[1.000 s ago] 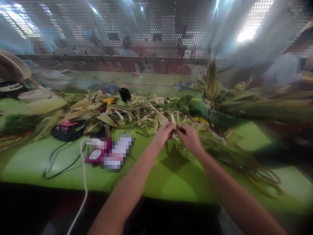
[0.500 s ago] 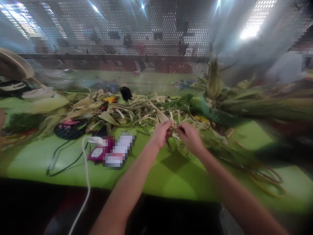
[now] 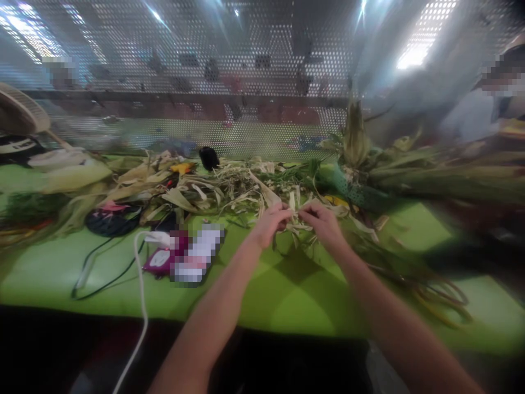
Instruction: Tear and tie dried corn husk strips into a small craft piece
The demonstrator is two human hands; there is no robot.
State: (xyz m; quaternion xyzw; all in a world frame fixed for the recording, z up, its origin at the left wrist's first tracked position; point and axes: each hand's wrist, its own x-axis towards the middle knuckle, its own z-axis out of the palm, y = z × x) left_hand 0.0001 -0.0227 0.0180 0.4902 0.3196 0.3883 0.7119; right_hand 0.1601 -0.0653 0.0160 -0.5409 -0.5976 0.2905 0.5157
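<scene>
My left hand (image 3: 270,221) and my right hand (image 3: 324,221) meet over the green table (image 3: 287,295), fingers pinched together on pale dried husk strips (image 3: 296,216) held between them. More strips hang below the hands. A wide heap of dried husks and leaves (image 3: 213,189) lies just beyond my hands.
A white cable (image 3: 141,306) and a black cord (image 3: 96,271) run across the table's left part beside a dark round pouch (image 3: 111,219) and a pink item (image 3: 162,260). Green stalks (image 3: 430,175) pile up at right. A perforated metal screen (image 3: 246,82) backs the table. A person sits far right.
Both hands have lifted slightly and drawn a little apart, with the husk strips stretched between them. The view has shifted a little.
</scene>
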